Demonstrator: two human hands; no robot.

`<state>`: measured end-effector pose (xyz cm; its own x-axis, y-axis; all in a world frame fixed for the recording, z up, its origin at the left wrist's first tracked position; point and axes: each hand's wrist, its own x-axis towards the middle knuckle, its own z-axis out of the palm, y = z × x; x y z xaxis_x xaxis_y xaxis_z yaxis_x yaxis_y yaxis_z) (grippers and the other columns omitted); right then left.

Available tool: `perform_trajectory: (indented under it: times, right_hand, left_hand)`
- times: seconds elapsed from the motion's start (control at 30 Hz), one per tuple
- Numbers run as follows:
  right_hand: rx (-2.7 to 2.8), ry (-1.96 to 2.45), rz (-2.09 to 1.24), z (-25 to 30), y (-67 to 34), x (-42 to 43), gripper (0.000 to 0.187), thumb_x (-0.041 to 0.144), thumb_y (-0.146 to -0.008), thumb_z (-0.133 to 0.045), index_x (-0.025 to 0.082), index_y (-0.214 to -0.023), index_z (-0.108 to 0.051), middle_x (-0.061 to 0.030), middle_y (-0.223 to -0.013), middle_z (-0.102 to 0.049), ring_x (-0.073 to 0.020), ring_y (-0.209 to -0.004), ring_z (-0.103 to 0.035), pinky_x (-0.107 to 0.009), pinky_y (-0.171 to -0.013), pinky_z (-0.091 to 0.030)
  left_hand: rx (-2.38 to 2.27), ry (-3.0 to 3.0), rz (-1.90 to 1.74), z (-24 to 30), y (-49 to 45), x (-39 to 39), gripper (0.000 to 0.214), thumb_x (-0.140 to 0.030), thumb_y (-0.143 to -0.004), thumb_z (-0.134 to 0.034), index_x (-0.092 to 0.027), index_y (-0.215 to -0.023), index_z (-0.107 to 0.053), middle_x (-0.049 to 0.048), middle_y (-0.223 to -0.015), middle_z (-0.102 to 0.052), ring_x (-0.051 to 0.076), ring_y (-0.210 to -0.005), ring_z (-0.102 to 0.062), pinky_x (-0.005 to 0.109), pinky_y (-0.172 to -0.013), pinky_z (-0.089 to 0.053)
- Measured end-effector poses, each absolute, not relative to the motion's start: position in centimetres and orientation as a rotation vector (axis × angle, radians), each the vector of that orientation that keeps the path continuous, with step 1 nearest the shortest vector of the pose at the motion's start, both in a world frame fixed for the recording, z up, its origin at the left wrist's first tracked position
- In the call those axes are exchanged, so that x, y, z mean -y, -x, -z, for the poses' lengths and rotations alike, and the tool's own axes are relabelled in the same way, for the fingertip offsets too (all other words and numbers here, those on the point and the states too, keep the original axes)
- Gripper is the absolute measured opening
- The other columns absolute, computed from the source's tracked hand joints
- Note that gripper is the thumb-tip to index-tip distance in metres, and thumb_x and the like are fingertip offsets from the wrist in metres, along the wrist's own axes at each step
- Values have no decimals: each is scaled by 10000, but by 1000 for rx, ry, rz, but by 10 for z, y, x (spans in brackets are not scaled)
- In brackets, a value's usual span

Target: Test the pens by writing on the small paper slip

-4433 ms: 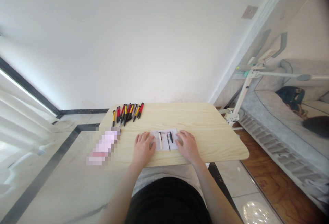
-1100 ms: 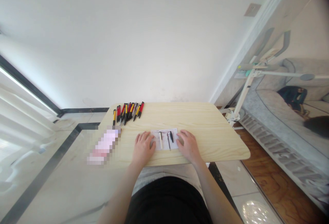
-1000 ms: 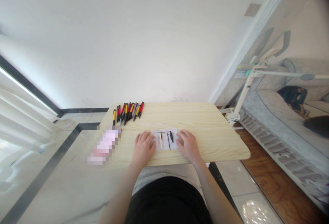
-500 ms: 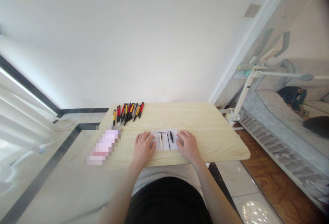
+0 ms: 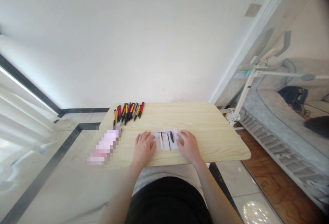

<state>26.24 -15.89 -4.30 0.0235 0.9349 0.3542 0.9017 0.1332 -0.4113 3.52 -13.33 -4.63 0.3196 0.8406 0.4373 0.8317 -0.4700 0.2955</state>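
Observation:
A white sheet of paper point(image 5: 164, 138) lies near the front edge of a pale wooden table point(image 5: 205, 128). On it rest three pen parts side by side: a white tube point(image 5: 161, 139), a thin dark refill point(image 5: 168, 141) and a short black piece point(image 5: 171, 136). My left hand point(image 5: 143, 147) lies flat on the table at the sheet's left edge, fingers stretched out. My right hand point(image 5: 187, 145) lies flat at the sheet's right edge, fingers loosely out. Neither hand holds anything.
A bunch of red, yellow and black pens point(image 5: 128, 111) lies at the table's far left. A blurred pink patch point(image 5: 104, 145) sits at the left edge. A white stand point(image 5: 244, 90) and a grey sofa point(image 5: 282, 114) are to the right. A white wall stands behind.

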Motion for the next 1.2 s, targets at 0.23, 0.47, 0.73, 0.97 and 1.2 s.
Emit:
perform_trajectory:
  times: [0.23,0.47,0.73,0.97,1.2]
  right_hand:
    - [1880,1756,-80,44,-263,158,254,269,-781,-504,222,-1008,-608,-68,-1115,-532,-222,-1051,-455,-382,-932,-319]
    - [1884,1735,-64,45,-263,158,255,263,-779,-501,219,-1007,-606,-69,-1104,-538,-217,-1049,-457,-376,-933,-318]
    - [1882,1740,-59,45,-263,158,252,265,-777,-500,222,-1001,-609,-66,-1102,-539,-212,-1048,-458,-370,-930,-318]
    - [1892,1747,-46,48,-264,158,255,272,-779,-497,218,-1000,-611,-67,-1105,-538,-214,-1055,-456,-372,-930,-319]
    - [1903,1753,-55,52,-266,156,263,288,-784,-488,216,-1006,-610,-71,-1105,-539,-221,-1046,-463,-382,-925,-324]
  left_hand:
    - [-1624,-2537,-822,46,-35,134,269,-253,-807,-446,-190,-1044,-556,97,-1157,-543,249,-1144,-428,451,-1007,-267]
    - [-1620,-2528,-840,45,-35,134,282,-243,-797,-453,-184,-1061,-534,101,-1146,-553,254,-1137,-438,454,-1006,-266]
    - [-1621,-2492,-854,44,-36,134,314,-221,-789,-461,-171,-1099,-481,99,-1146,-551,249,-1137,-436,444,-1019,-248]
    - [-1632,-2360,-1010,41,-36,135,334,-214,-784,-471,-178,-1116,-458,89,-1111,-555,241,-1137,-438,419,-988,-310]
    - [-2098,-2084,-1131,-2,29,109,258,-263,-802,-428,-197,-1025,-538,89,-1087,-556,239,-1042,-493,382,-906,-376]
